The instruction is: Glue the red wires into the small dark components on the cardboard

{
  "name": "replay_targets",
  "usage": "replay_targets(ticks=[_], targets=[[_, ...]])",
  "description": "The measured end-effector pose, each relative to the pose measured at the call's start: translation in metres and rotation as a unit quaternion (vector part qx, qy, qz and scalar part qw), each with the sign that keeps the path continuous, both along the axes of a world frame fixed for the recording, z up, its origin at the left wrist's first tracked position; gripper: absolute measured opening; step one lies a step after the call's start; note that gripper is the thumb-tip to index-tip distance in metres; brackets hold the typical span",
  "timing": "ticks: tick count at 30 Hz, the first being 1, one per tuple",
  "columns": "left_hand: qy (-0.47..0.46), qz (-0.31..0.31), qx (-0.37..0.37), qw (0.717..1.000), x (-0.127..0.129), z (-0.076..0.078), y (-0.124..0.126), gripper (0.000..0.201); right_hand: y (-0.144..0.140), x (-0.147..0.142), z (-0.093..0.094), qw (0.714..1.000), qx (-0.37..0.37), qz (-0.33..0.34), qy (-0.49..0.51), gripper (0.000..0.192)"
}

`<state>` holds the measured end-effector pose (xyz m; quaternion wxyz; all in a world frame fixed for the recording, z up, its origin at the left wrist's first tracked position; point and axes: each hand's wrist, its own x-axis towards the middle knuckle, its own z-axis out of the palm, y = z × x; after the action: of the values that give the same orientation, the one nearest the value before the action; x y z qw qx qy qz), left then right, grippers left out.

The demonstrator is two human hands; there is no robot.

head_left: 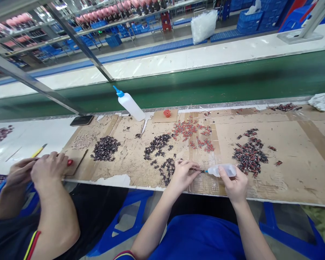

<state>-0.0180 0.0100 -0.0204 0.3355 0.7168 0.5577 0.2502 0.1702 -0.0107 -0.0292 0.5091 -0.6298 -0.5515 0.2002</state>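
Note:
My right hand [236, 183] is closed around a small translucent squeeze bottle [224, 170], tipped on its side with its blue nozzle pointing left. Facing that nozzle, my left hand [183, 176] pinches a tiny dark part [202, 171] between thumb and fingertips; its exact shape is too small to make out. The nozzle tip is at or very near the part. Beside my left hand lies a scatter of small black pieces [167, 169]. Small red-and-black pieces [185, 129] spread beyond both hands. A heap of dark parts with red [250, 157] sits to the right.
A larger white bottle with a blue nozzle [131, 106] stands tilted at the back, near a red cap [167, 113]. Black pieces [105, 148] are heaped left. A co-worker's hands [47, 168] work at the left, near a yellow knife [39, 150] and a phone [82, 120].

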Motion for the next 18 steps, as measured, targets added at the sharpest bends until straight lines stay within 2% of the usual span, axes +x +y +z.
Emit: replay_targets(ticks=[12,18], targets=[[0.015,-0.008,0.009,1.000,-0.0005,0.0023,0.0014,0.010,-0.0006,0.0001,-0.0013,1.000,0.012,-0.014,0.017,0.032],[0.018,-0.002,0.003,1.000,0.0004,0.0021,0.0014,0.010,0.0008,-0.0003,-0.0003,1.000,0.008,0.013,0.012,0.033]])
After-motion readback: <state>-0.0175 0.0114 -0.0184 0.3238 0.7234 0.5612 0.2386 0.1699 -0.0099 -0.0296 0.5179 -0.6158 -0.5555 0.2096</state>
